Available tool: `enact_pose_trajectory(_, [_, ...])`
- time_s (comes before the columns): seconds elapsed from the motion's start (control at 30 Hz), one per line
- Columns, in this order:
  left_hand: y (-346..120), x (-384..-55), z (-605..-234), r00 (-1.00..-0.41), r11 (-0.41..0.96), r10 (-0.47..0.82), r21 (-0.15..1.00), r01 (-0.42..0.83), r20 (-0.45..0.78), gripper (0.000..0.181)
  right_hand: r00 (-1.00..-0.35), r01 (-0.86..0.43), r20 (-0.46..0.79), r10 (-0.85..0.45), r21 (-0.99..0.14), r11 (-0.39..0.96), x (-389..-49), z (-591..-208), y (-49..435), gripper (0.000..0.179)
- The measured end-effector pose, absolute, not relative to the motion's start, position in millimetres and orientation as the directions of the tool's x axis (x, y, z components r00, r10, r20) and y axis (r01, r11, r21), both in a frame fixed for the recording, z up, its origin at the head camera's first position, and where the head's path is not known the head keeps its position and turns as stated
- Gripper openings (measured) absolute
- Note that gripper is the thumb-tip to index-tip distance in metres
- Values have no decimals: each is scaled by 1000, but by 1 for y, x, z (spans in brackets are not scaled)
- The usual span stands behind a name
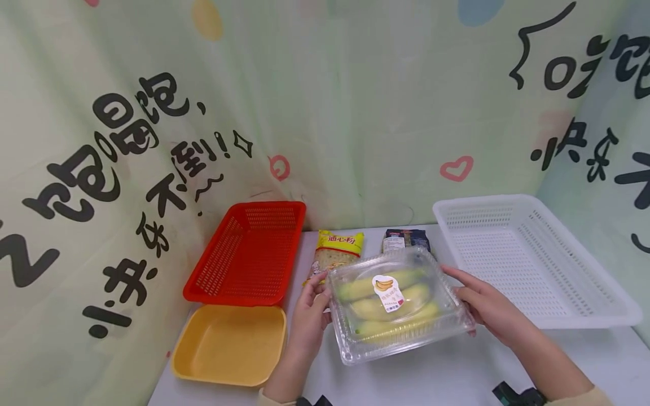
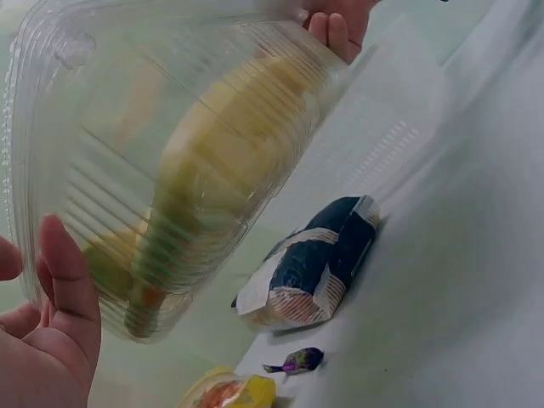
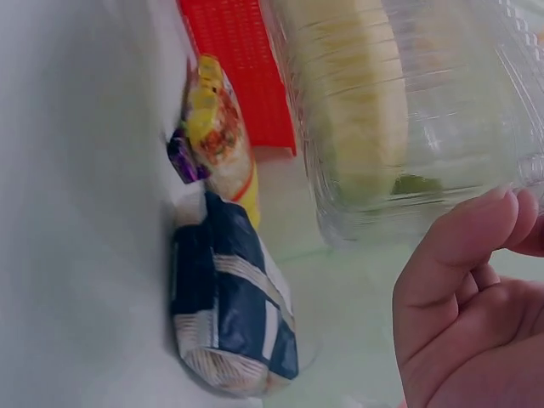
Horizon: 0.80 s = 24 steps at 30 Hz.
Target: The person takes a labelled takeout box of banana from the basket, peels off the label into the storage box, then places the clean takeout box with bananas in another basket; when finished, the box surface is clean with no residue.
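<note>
Both hands hold a clear plastic clamshell box [image 1: 350, 348] up over the white table, tilted toward the head camera. Inside lie three yellow-green bananas [image 1: 424, 299], seen through the lid, which bears a white label [image 1: 388, 293] with a banana picture. My left hand [image 1: 308, 316] grips the box's left edge, its thumb at the near side. On the opposite edge, my right hand [image 1: 484, 304] pinches the rim, with part of its fingers hidden behind the plastic. In the left wrist view, the bananas [image 2: 229, 136] show through the ribbed side of the box.
A red basket [image 1: 215, 282] and a yellow tray [image 1: 228, 352] stand at left, a white basket [image 1: 538, 276] at right. Behind the box lie a yellow-topped pasta bag [image 1: 337, 251] and a navy packet [image 1: 406, 238]. A small purple-black wrapped item [image 2: 303, 360] lies between them.
</note>
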<state>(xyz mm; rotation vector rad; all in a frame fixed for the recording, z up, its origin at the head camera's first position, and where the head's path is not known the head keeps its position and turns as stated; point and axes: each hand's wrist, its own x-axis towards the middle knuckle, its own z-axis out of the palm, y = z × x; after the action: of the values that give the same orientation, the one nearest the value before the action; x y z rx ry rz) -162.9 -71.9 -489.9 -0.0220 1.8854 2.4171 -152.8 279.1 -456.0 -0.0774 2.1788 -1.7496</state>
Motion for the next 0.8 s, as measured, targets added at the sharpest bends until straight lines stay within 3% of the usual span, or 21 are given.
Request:
enact_pose_trajectory(0.37, [-84, -163, -496, -994, -247, 39, 963, -105, -99, 41, -951, 142, -209, -228, -950, 278, -143, -472, 266, 57])
enact_pose_trajectory(0.6, [-88, -165, -504, -992, -246, 45, 961, -126, -119, 43, -939, 67, -100, -328, -992, 110, -141, -485, 264, 51])
enact_pose_trajectory(0.8, [-92, -167, -512, -986, -243, 43, 956, -166, -161, 44, -885, 139, -106, -454, -990, -39, -147, -496, 267, 57])
